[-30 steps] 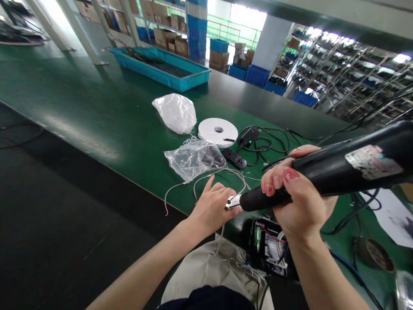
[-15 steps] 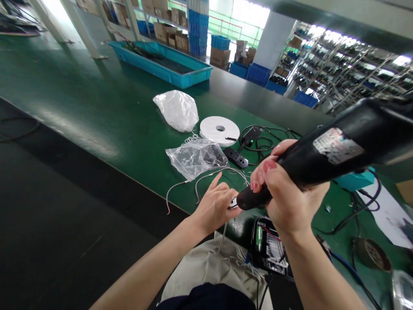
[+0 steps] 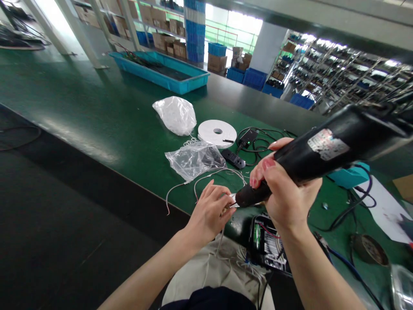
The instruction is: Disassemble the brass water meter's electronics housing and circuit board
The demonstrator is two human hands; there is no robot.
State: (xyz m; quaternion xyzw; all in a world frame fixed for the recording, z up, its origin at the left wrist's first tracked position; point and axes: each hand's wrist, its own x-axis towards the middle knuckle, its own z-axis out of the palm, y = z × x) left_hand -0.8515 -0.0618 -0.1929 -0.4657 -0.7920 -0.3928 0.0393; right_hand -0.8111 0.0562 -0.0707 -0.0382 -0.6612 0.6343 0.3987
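Note:
My right hand (image 3: 285, 189) is wrapped round a black electric screwdriver (image 3: 322, 146) with a worn white label. The tool slants down to the left, and its tip meets the fingers of my left hand (image 3: 213, 209). Those fingers pinch a small whitish piece at the tip, mostly hidden. Below the screwdriver, an opened black housing (image 3: 272, 249) shows a green part and wires inside. A thin grey cable (image 3: 176, 187) with a stripped reddish end lies on the bench beyond my left hand.
On the green bench (image 3: 129, 116) lie a clear plastic bag (image 3: 195, 159), a stuffed white bag (image 3: 177, 115), a white reel (image 3: 217, 133) and a black adapter (image 3: 249, 137) with cable. A blue tray (image 3: 180, 84) stands farther back. A tape roll (image 3: 369, 249) lies at right.
The view has shifted slightly. My left index finger, raised before, has come down nearer the other fingers. The screwdriver's tip stays at my left fingertips.

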